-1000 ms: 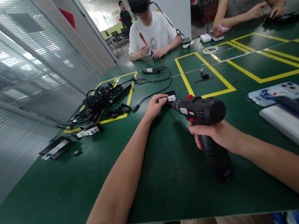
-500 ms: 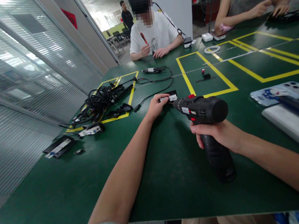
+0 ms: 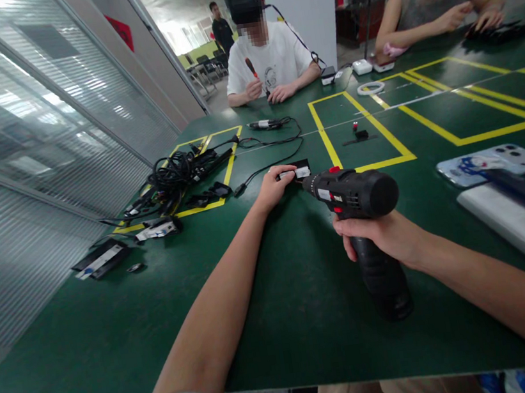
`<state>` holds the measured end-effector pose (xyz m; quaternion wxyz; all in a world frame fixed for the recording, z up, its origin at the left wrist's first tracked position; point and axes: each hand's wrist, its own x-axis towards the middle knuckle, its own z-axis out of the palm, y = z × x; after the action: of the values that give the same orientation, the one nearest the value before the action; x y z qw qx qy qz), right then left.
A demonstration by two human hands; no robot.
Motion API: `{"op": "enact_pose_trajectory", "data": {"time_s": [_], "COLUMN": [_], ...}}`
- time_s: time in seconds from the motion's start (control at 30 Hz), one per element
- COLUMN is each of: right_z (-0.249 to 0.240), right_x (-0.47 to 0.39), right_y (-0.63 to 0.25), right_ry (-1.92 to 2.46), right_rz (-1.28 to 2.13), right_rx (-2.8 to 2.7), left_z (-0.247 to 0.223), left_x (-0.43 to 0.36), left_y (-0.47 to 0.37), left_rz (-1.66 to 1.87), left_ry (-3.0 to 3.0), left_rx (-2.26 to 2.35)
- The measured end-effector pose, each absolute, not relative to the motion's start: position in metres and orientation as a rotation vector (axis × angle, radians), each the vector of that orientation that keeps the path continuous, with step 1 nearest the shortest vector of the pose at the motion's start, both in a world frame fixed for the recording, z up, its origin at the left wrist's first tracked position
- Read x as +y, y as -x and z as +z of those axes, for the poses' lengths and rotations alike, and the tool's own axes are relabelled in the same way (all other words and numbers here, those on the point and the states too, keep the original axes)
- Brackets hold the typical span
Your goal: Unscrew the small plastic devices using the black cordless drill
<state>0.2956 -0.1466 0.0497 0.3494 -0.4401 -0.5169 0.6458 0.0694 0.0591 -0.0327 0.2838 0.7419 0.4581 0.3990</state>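
Observation:
A black cordless drill (image 3: 356, 194) is gripped by my right hand (image 3: 381, 232), its fingers wrapped round the handle below the red switch. The chuck points forward and left, close to a small black box with a white label (image 3: 302, 172) on the table. My left hand (image 3: 277, 187) is closed on the left part of this box, holding it against the tabletop. Whether the tip of the bit touches the box is hard to make out. From the box's left side a black cable with a plug (image 3: 241, 189) lies nearby.
To the left lie a heap of black cables (image 3: 185, 174), a black case with a white strip (image 3: 101, 259) and a computer mouse-like small piece (image 3: 135, 268). A phone (image 3: 490, 163) and a white slab (image 3: 519, 233) are at right. Opposite, a person holds a screwdriver (image 3: 251, 69).
The view has shifted very slightly. My hands, the drill and the labelled box keep nearly the same positions relative to each other.

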Motion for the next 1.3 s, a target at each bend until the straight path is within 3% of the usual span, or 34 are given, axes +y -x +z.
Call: {"op": "enact_pose_trajectory", "data": {"time_s": [1.3], "right_z": [0.0500], "right_x": [-0.1485], "right_y": [-0.2966], "right_ry": [1.092], "right_rz": [1.618], "right_rx": [-1.395], "left_z": [-0.0344], "left_x": [0.0644], "left_y": [-0.0650], "left_rz": [1.037], "left_ry": [-2.034], "left_rx": [1.156]}}
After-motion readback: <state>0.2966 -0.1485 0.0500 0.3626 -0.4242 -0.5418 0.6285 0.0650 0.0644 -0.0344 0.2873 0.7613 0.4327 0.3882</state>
